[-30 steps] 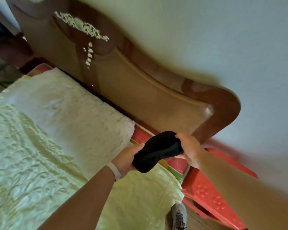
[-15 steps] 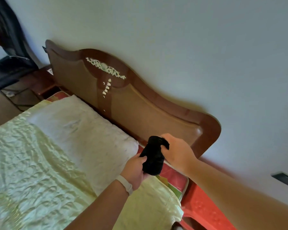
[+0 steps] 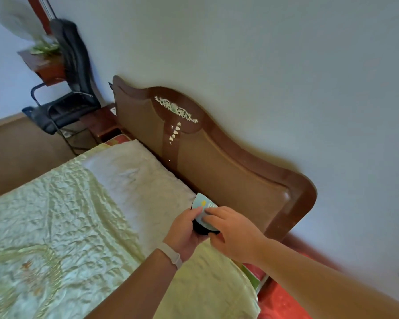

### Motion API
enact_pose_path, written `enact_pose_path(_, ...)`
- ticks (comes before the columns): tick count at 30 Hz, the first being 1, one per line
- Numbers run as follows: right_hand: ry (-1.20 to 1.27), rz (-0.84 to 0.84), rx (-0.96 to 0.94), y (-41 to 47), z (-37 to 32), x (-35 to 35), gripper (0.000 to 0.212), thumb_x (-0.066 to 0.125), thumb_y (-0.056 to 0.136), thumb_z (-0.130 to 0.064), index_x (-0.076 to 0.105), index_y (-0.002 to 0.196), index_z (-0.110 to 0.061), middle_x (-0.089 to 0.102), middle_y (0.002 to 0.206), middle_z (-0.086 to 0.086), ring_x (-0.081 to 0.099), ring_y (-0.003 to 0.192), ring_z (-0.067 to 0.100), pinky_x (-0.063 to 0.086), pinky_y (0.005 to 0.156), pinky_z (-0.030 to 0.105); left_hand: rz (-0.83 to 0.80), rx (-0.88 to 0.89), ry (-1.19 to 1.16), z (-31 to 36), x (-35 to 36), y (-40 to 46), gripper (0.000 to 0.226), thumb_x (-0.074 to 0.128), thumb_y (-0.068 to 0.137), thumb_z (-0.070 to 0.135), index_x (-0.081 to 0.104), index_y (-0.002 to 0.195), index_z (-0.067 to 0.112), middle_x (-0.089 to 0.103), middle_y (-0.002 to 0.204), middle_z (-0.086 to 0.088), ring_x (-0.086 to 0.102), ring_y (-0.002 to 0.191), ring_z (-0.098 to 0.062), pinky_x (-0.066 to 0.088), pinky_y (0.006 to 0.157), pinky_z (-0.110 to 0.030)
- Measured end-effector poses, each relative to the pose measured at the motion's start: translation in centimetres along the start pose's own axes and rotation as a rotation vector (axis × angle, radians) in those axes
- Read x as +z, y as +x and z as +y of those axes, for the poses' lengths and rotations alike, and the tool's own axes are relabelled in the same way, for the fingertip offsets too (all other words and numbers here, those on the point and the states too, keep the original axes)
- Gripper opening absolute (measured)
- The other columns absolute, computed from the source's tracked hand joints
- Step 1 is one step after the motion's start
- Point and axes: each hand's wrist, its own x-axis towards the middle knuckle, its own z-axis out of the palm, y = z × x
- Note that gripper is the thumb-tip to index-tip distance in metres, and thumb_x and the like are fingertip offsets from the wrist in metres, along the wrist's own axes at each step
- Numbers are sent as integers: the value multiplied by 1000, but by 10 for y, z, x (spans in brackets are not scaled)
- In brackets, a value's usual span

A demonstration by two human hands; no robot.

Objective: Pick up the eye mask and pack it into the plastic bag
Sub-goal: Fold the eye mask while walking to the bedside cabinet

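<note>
Mask (image 3: pixel 204 229), black and bunched, pinched between both hands above the bed's edge, by the headboard (image 3: pixel 228 171). Left hand (image 3: pixel 186 231) curled shut round its lower part; right hand (image 3: pixel 230 229) closed on the pale printed upper face (image 3: pixel 202 204). Probably light, soft, easily folded. Best held at the fold. Bag not clearly seen.

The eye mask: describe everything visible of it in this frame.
The eye mask is held in the air above the bed's edge, near the headboard, pinched between the left hand and the right hand. One face shows pale blue with a small yellow mark; a black, soft-looking part bulges out below the fingers. It looks folded or bunched, mostly hidden by the hands. No plastic bag is visible.
</note>
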Motion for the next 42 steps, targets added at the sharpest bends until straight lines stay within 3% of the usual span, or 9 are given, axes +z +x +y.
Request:
enact_pose_path(3, 34, -37, -71, -7, 0, -16, 52, 36, 84, -35, 52, 133, -22, 49, 141, -2, 45, 124, 20, 38, 104, 33, 46, 92, 55, -2, 9, -16, 26, 52, 96, 7, 65, 119, 3, 72, 108, -20, 71, 90, -30, 62, 68, -39)
enact_pose_path(8, 20, 3, -222, -9, 7, -57, 28, 54, 91, -23, 64, 115, -15, 62, 124, 3, 58, 108, 25, 50, 91, 40, 141, 162, 53, -1, 31, -46, 31, 53, 95, 1, 58, 126, 0, 67, 116, -26, 70, 90, -31, 63, 64, -39)
enact_pose_path(13, 1, 1, -352, -7, 3, -80, 33, 56, 92, -31, 59, 123, -20, 56, 131, 0, 54, 114, 22, 48, 93, 36, 194, 254, 11, -1, 46, -79, 36, 59, 92, 1, 57, 128, -1, 64, 124, -29, 70, 96, -34, 62, 67, -42)
enact_pose_path(18, 57, -50, -468, -9, -18, -76, 39, 60, 87, -34, 58, 123, -20, 54, 133, 1, 52, 116, 24, 46, 96, 38, 264, 342, -60, -17, 43, -117, 36, 61, 90, -1, 61, 126, 0, 59, 130, -33, 66, 104, -39, 53, 92, -54)
enact_pose_path(21, 82, -87, -536, -12, -40, -69, 42, 56, 87, -41, 57, 125, -23, 51, 136, -2, 50, 118, 21, 48, 92, 40, 341, 394, -123, -33, 34, -149, 40, 61, 87, -5, 61, 127, 0, 58, 131, -34, 64, 106, -41, 50, 95, -56)
enact_pose_path(28, 165, -65, -755, -23, -118, -50, 36, 58, 83, -38, 61, 116, -23, 56, 127, -5, 51, 112, 15, 50, 85, 29, 513, 543, -192, -59, 7, -232, 54, 68, 74, -1, 61, 127, 2, 62, 127, -33, 58, 117, -52, 43, 105, -64)
enact_pose_path(39, 243, -148, -1017, -74, -297, -8, 30, 60, 83, -30, 61, 111, -20, 55, 118, -4, 49, 108, 16, 52, 80, 37, 739, 699, -317, -115, -72, -399, 46, 63, 83, -8, 58, 127, 2, 63, 124, -33, 62, 111, -52, 48, 97, -61)
enact_pose_path(42, 273, -184, -1052, -106, -362, 16, 31, 59, 84, -29, 60, 113, -19, 54, 121, -5, 49, 109, 16, 52, 80, 39, 802, 721, -345, -142, -103, -462, 47, 62, 83, -8, 57, 127, 4, 68, 113, -28, 68, 99, -45, 52, 89, -54)
